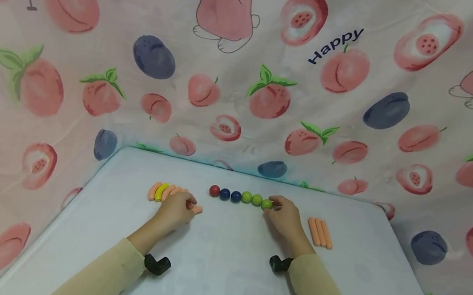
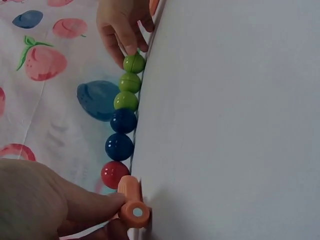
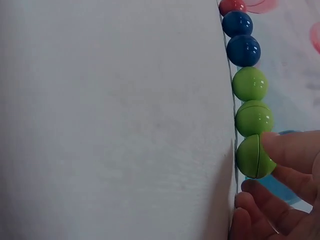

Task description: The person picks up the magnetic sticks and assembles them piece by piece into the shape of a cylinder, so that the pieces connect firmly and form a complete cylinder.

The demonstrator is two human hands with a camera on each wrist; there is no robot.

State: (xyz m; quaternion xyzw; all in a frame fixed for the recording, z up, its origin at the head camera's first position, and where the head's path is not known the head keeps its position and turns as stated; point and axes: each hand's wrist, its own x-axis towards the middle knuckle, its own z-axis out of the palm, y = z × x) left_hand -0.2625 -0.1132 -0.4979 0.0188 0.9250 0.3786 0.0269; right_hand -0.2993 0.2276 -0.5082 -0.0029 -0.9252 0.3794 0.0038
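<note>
My left hand (image 1: 174,211) pinches an orange stick-like piece (image 2: 134,214) with a white dot on its end, thumb against it. Just left of that hand lies a row of curved orange pieces (image 1: 154,190) with one yellow curved piece (image 1: 162,191) among them, the row's right part hidden by the hand. My right hand (image 1: 286,219) holds the end green ball (image 3: 255,157) between thumb and fingers. That ball closes the right end of a line with two more green balls (image 1: 252,198), two dark blue balls (image 1: 230,195) and a red ball (image 1: 214,190).
Three straight orange sticks (image 1: 320,233) lie side by side to the right of my right hand. The white table (image 1: 213,271) ends at the back against a fruit-patterned cloth (image 1: 225,92). A black wrist device (image 1: 157,265) sits at each sleeve's cuff.
</note>
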